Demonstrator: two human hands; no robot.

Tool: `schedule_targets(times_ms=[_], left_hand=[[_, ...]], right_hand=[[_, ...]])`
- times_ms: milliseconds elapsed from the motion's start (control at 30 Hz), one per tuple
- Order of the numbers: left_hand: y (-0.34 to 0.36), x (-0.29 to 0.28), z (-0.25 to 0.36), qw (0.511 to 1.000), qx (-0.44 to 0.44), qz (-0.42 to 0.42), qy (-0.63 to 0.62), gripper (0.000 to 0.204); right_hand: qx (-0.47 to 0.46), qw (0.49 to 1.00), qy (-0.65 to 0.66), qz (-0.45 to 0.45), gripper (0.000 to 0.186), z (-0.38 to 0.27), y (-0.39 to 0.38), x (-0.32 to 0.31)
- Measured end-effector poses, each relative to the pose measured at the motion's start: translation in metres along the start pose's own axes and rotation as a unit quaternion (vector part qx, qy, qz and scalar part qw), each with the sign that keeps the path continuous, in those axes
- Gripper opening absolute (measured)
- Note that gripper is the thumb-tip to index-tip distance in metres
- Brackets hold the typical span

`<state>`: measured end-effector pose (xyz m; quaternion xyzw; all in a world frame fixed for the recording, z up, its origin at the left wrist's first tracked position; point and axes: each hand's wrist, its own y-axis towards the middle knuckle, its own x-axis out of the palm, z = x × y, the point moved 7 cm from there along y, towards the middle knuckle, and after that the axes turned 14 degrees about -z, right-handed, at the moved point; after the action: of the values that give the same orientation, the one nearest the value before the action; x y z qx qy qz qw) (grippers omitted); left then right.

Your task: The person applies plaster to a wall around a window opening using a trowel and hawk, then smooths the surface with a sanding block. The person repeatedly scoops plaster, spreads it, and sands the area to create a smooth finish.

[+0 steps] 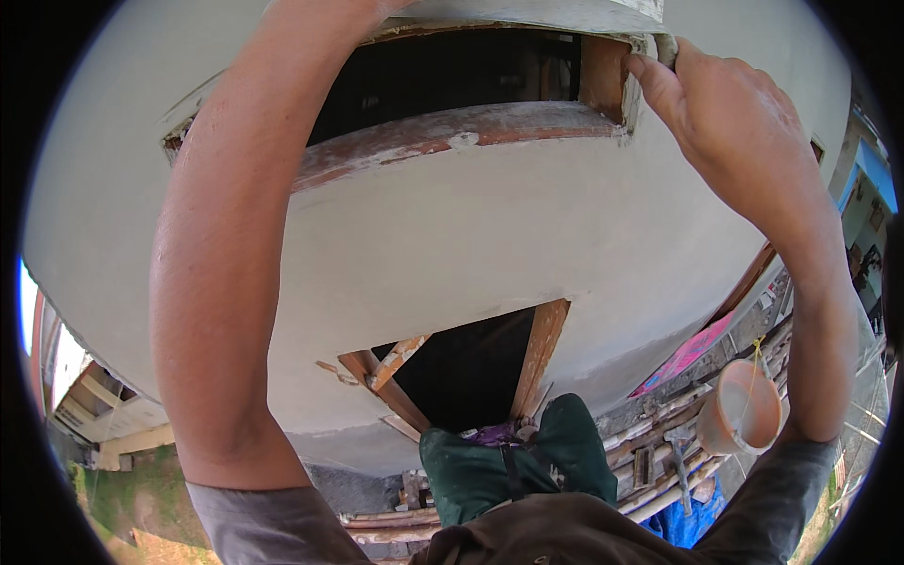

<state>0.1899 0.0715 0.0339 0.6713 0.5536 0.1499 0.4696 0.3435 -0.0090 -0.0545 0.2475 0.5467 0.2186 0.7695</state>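
Observation:
My right hand point(730, 113) is at the upper right corner of a window opening point(452, 80) in a pale plastered wall point(452, 226). Its thumb lies against the rough edge of the opening and its fingers are curled. A small grey, mortar-like piece point(667, 50) shows between thumb and fingers; what exactly it is I cannot make out. My left arm point(226, 245) reaches up across the left part of the opening. Only a bit of my left hand point(353, 8) shows at the top, its fingers out of the picture. Above the opening juts a whitish ledge point(546, 11).
Below is a dark opening point(461, 367) with wooden jambs point(541, 358), at my knees in green trousers point(518, 466). Wooden poles point(673, 494) run beneath me. On the right hang a bucket point(716, 414) on a yellow tie and a hammer-like tool point(680, 471). Grass point(141, 508) lies far below left.

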Motion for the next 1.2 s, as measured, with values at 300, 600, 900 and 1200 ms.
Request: schedule_targets(times_ms=[300,600,900,1200], left_hand=[[0.001,0.002,-0.003,0.999,0.031,0.002,-0.012,0.056],[-0.002,0.003,-0.006,0.999,0.015,-0.021,-0.033,0.053],[-0.002,-0.001,0.000,1.000,-0.002,-0.002,-0.002,0.049],[-0.006,-0.007,0.014,0.997,-0.054,-0.040,0.029,0.046]], right_hand=[[0.055,0.998,-0.038,-0.021,0.052,0.050,-0.002,0.006],[0.117,0.986,-0.120,-0.014,0.058,0.124,-0.012,0.018],[0.141,0.978,-0.144,-0.050,0.059,0.169,-0.017,0.023],[0.100,0.987,-0.122,0.038,0.056,0.170,-0.038,0.013]])
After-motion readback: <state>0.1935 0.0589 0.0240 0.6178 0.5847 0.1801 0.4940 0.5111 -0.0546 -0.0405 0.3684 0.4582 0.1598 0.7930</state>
